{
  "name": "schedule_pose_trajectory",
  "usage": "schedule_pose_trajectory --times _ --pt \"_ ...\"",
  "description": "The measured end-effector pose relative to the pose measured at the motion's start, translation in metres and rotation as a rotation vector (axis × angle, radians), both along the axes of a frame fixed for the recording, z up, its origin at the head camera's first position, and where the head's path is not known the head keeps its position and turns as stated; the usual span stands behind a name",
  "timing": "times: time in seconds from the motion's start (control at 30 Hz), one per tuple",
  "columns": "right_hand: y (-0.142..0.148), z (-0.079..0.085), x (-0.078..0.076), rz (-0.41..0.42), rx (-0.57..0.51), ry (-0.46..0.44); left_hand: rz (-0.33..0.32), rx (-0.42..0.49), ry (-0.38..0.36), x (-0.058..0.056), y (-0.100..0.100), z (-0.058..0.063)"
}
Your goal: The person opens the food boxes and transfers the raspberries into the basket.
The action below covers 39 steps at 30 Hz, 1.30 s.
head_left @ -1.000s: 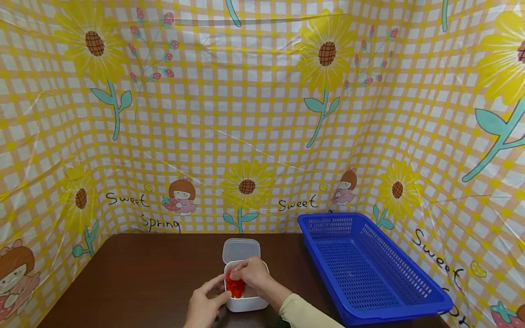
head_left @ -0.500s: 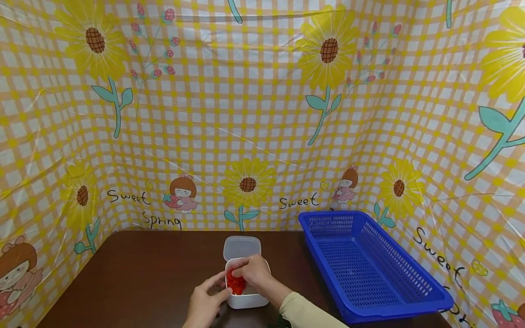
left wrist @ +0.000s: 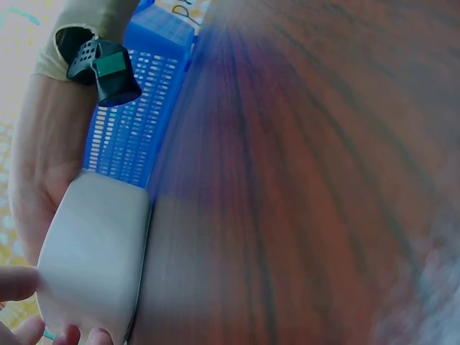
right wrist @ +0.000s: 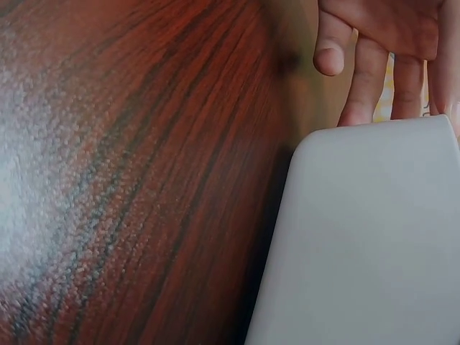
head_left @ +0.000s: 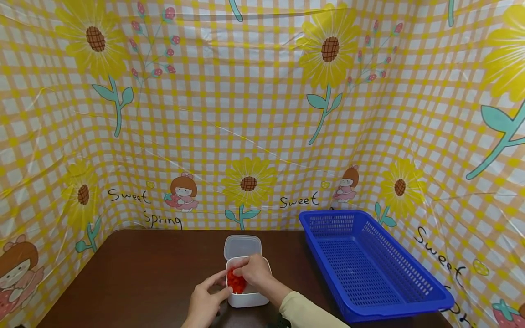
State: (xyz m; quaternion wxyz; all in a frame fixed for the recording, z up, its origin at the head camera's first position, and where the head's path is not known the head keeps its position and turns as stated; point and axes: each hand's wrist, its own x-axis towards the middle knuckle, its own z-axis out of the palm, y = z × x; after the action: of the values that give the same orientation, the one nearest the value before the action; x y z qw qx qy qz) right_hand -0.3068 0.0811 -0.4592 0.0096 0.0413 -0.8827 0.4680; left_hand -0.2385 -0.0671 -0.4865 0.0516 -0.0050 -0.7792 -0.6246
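A white square plastic food container (head_left: 248, 300) stands near the front of the table, holding a heap of small red pieces (head_left: 238, 285) along its left side; their kind is too small to tell. My left hand (head_left: 204, 298) grips the container's left wall, thumb at the near left corner, fingers spread along the side. From the right, my right hand (head_left: 256, 270) reaches inside, its curled fingers and thumb pinching at the red heap; its fingertips are partly hidden. In both wrist views the container's outer wall (left wrist: 93, 248) hides the inside.
Just behind the container lies a translucent lid (head_left: 243, 247) on the dark brown table (head_left: 143, 278). A large blue slotted basket (head_left: 356, 269) stands at the right. Checked, flower-printed cloth (head_left: 213, 123) encloses the back and sides. A black wrist device (left wrist: 108, 72) sits at my right sleeve.
The head view has shifted slightly, so everything sits a little higher. Both hands keep their places at the container, with at most small finger movement in the red pieces.
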Motion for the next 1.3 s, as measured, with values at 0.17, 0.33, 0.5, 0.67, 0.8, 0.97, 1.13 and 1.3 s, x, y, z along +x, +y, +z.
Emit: schedule_pose_trajectory --times 0.17,0.33,0.5,0.67,0.8,0.97,1.13,1.3 --pt "0.0001 0.0 -0.0006 0.009 0.004 -0.016 -0.002 -0.005 0.003 -0.0002 -0.0005 0.0" --pt "-0.0001 0.0003 -0.0014 0.028 -0.026 -0.048 -0.007 -0.016 0.013 -0.0007 -0.0011 0.0009" --pt "-0.0002 -0.0003 -0.0021 0.027 -0.016 -0.062 -0.007 -0.029 0.005 -0.0018 -0.0015 0.0005" --pt "-0.0003 -0.0006 -0.0023 0.029 -0.03 -0.095 -0.007 -0.036 0.0 -0.0026 -0.0016 -0.0012" --pt "-0.0006 0.0002 -0.0021 0.035 -0.029 -0.101 -0.007 -0.032 -0.002 -0.0026 -0.0016 -0.0013" --pt "-0.0002 0.0011 -0.0005 0.044 -0.022 -0.096 -0.009 -0.029 0.0 -0.0024 -0.0011 -0.0008" --pt "-0.0007 0.0014 -0.0001 0.035 0.013 -0.092 -0.012 -0.023 0.014 -0.001 -0.0007 -0.0005" --pt "-0.0008 0.0018 0.0004 0.046 0.024 -0.083 -0.014 -0.02 0.011 -0.0011 -0.0011 -0.0005"
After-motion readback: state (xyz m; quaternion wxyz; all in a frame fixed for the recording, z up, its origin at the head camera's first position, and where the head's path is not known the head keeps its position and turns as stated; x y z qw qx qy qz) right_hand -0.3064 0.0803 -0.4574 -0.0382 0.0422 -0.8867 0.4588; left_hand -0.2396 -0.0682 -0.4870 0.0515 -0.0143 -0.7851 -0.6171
